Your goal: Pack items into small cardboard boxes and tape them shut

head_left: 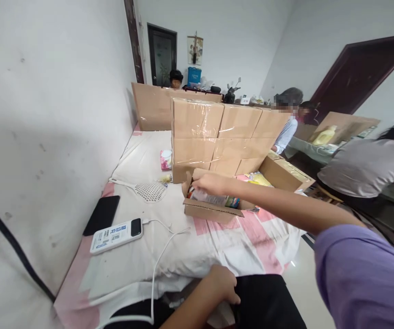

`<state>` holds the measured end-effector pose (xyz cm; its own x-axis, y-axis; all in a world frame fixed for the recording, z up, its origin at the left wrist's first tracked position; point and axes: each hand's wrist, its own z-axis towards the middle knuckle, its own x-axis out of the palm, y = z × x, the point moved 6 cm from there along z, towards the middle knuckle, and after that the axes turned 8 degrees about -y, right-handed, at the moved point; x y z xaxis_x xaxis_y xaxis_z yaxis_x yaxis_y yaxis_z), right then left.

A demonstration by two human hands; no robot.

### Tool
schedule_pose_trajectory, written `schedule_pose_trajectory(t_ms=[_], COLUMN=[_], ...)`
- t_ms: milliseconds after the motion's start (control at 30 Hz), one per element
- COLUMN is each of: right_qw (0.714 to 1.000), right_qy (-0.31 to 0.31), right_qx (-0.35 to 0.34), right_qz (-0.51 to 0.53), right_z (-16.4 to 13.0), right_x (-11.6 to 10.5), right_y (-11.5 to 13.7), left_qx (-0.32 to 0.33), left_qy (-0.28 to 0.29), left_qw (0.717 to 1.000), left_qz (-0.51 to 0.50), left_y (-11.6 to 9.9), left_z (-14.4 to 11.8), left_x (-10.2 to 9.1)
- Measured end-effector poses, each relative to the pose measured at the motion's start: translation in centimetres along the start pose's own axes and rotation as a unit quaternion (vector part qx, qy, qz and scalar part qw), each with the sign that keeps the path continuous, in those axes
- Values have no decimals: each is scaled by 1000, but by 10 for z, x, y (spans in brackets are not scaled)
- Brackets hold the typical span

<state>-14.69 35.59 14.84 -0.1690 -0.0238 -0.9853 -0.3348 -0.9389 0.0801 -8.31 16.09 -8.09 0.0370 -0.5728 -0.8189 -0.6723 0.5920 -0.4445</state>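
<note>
My right hand reaches into a small open cardboard box on the cloth. Its fingers are bent and closed at the left end of a shiny whitish packet with coloured print; the fingertips are partly hidden. The packet lies inside the box, whose flaps stand open. Low in view, my left hand rests by my black trousers, at the table's front edge. Its fingers are curled, and whatever they may hold is hidden. Behind my right forearm lies a yellow packet.
Taped cardboard boxes form a wall behind the open box. To the left are a white power bank with a cable, a black phone, a white mesh piece and a pink packet. Other people sit beyond and at right.
</note>
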Motion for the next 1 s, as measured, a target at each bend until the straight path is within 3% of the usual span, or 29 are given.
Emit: schedule_pose_trajectory(t_ms=[100,200,300,400,467,533,600,633,667,700,767,867,933,1000], right_qw=[1000,998,998,977,925,830,729,699,690,700,759,852,876,883], right_qy=[-7,-22,-45,-184,-318,-439,-519,-534,-535,-521,-465,-371,-341,-333], right_qx=[29,51,46,103,208,342,447,471,471,452,386,318,305,294], right_qz=[-4,-12,-7,-5,-22,-36,13,66,129,186,243,189,152,150], right_z=[6,10,6,-29,-80,-146,-206,-225,-235,-236,-223,-200,-195,-196], right_x=[53,67,38,-24,-59,-70,-51,-33,-13,5,31,41,38,36], right_y=[-8,-18,-20,-18,-17,-14,-8,-6,-4,-2,3,7,4,1], left_qx=[14,25,40,63,76,82,77,70,62,55,39,20,29,89], left_qy=[-6,-17,-22,-21,-17,-18,-24,-25,-26,-28,-38,-60,-71,-110], left_qw=[1000,999,999,998,996,995,995,996,996,997,997,997,997,990], left_qz=[6,11,14,-15,-47,-61,-60,-57,-54,-53,-47,-34,-28,-29], left_y=[-2,-4,-6,-12,-18,-22,-24,-23,-21,-19,-14,-8,-8,-12], left_z=[4,6,5,0,-5,-8,-9,-8,-7,-5,-2,0,-3,-12], left_x=[-6,-10,-12,-16,-22,-27,-31,-32,-32,-32,-32,-35,-39,-51])
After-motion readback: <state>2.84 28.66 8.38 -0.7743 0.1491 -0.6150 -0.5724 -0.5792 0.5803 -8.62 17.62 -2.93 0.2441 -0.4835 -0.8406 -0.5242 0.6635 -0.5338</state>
